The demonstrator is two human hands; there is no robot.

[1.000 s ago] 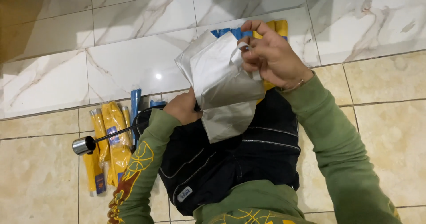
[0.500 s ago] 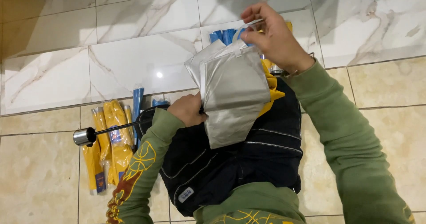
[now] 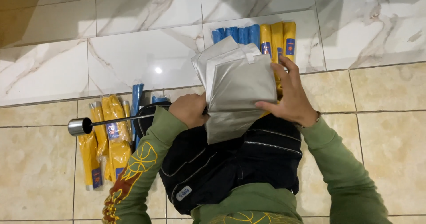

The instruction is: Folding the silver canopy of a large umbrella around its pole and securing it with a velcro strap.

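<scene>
- Left hand (image 3: 190,110): fist curled, grip closed on the left edge of the silver pouch (image 3: 237,88).
- Right hand (image 3: 290,97): fingers spread, grip clasped on the pouch's right side, thumb across its face.
- Silver pouch: flat, matte foil, creased, top flap folded; held above the black bag (image 3: 230,162) on the tiled floor (image 3: 390,131).

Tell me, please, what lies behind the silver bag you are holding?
Behind the silver bag, a row of blue rolls and yellow rolls shows on the marble tile. Their lower ends are covered by the bag.
</scene>
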